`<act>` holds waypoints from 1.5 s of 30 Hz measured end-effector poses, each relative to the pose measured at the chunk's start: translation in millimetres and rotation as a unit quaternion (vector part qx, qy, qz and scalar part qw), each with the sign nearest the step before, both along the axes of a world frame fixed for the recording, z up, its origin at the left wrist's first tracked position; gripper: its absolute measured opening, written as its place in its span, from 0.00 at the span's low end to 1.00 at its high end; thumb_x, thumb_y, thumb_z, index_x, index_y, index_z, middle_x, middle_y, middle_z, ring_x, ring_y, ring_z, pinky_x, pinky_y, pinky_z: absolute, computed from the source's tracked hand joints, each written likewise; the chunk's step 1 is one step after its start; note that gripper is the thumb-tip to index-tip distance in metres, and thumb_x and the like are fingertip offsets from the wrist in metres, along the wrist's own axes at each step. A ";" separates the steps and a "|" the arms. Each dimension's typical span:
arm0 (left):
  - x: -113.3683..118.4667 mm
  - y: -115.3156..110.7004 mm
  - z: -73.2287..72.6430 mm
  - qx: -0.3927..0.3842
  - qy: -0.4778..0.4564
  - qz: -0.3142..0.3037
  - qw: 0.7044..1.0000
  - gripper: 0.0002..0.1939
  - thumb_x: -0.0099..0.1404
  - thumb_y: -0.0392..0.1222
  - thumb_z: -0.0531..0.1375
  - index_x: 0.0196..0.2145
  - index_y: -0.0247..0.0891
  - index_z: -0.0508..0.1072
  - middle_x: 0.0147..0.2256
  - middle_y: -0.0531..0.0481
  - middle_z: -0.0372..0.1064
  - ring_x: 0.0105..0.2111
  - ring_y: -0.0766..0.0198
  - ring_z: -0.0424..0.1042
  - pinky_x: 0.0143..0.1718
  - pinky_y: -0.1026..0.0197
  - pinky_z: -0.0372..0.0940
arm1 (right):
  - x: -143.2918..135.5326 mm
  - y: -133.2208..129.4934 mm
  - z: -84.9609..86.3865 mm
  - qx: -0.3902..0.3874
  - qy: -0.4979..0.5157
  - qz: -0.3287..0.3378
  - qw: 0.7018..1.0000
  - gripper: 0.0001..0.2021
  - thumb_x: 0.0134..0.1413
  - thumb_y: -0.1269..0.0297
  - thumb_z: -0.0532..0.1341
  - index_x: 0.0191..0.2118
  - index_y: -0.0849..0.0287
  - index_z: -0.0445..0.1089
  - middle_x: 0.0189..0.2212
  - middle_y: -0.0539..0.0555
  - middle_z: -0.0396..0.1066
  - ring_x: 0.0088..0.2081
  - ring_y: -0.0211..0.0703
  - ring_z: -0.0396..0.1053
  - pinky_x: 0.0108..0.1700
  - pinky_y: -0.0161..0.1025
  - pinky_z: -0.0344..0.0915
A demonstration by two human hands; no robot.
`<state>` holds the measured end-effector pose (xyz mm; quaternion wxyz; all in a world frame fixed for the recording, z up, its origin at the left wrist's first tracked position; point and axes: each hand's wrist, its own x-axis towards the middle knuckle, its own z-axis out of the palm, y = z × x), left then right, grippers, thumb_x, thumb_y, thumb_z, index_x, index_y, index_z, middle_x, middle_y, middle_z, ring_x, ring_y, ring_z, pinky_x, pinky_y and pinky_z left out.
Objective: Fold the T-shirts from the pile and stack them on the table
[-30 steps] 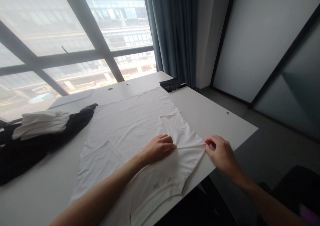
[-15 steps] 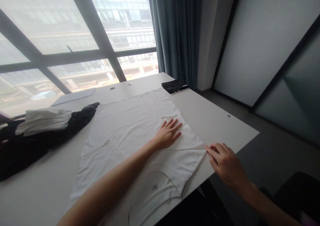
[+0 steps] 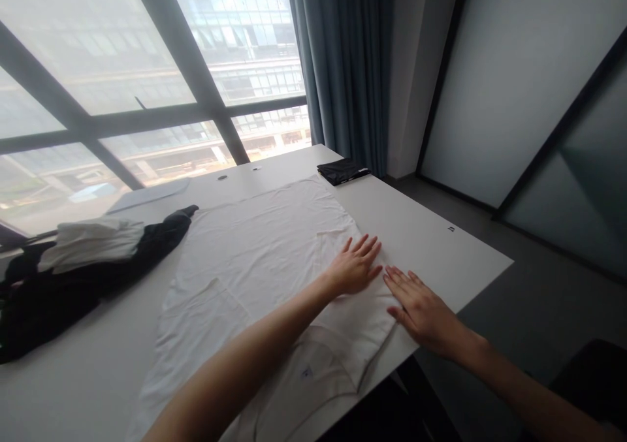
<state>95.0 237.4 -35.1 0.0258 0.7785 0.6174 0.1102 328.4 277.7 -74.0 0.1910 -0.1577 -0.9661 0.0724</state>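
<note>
The spread, released fingers of the left hand [image 3: 353, 269] are lying flat on a white round-necked fabric shirt [image 3: 255, 233]; the straight, unclenched fingers of the right hand [image 3: 426, 313] are resting at its edge. The shirt is covering part of a smooth white bench [image 3: 409, 223], with crumpled dark garments [image 3: 122, 279] lying leftward.

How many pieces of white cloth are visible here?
2: the spread shirt under the left hand, and the crumpled cloth on the dark clothing at the left. More may be hidden there.

Flat hands [image 3: 355, 269] [image 3: 425, 311] on white shirt [image 3: 259, 239]
</note>
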 end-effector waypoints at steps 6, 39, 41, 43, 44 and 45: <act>-16.4 18.4 -6.1 -0.027 0.011 0.034 0.999 0.34 0.78 0.58 0.43 0.73 0.36 0.48 0.73 0.40 0.40 0.73 0.49 0.38 0.70 0.38 0.39 | 4.8 -1.9 -2.6 0.026 -0.022 0.004 0.999 0.32 0.72 0.50 0.50 0.72 0.63 0.53 0.70 0.66 0.51 0.71 0.56 0.49 0.69 0.63 0.49; -148.6 -78.0 70.7 0.010 -0.081 0.284 0.955 0.31 0.77 0.51 0.40 0.70 0.32 0.55 0.71 0.41 0.49 0.72 0.54 0.46 0.70 0.47 0.45 | -94.6 65.0 50.2 -0.036 0.043 0.012 0.998 0.28 0.71 0.54 0.46 0.70 0.60 0.59 0.68 0.61 0.59 0.69 0.55 0.55 0.69 0.57 0.55; -179.2 -123.1 77.2 0.029 -0.069 0.343 0.937 0.32 0.77 0.52 0.39 0.69 0.31 0.58 0.69 0.39 0.53 0.70 0.55 0.50 0.70 0.50 0.47 | -128.4 71.2 48.3 -0.054 0.032 0.029 0.998 0.28 0.70 0.56 0.46 0.68 0.64 0.61 0.67 0.64 0.60 0.69 0.55 0.55 0.69 0.56 0.54; -200.5 -166.6 73.0 0.035 -0.049 0.408 0.911 0.32 0.76 0.51 0.40 0.67 0.29 0.60 0.68 0.38 0.56 0.69 0.54 0.53 0.69 0.51 0.48 | -159.2 70.5 42.8 -0.062 0.012 0.045 0.997 0.28 0.70 0.56 0.46 0.67 0.66 0.62 0.68 0.66 0.59 0.70 0.56 0.54 0.69 0.56 0.53; -206.7 -185.8 67.1 0.025 -0.040 0.427 0.903 0.32 0.75 0.51 0.42 0.67 0.27 0.61 0.68 0.36 0.57 0.69 0.53 0.53 0.69 0.51 0.49 | -172.4 67.6 39.6 -0.063 -0.001 0.053 0.997 0.28 0.70 0.56 0.46 0.67 0.67 0.62 0.68 0.67 0.58 0.70 0.56 0.53 0.69 0.56 0.52; -210.1 -202.6 59.2 0.016 -0.033 0.435 0.900 0.32 0.75 0.51 0.42 0.67 0.27 0.61 0.67 0.36 0.57 0.69 0.53 0.53 0.69 0.51 0.49 | -183.8 63.3 36.3 -0.063 -0.015 0.059 0.996 0.28 0.70 0.56 0.46 0.67 0.67 0.62 0.68 0.67 0.57 0.70 0.56 0.52 0.69 0.57 0.51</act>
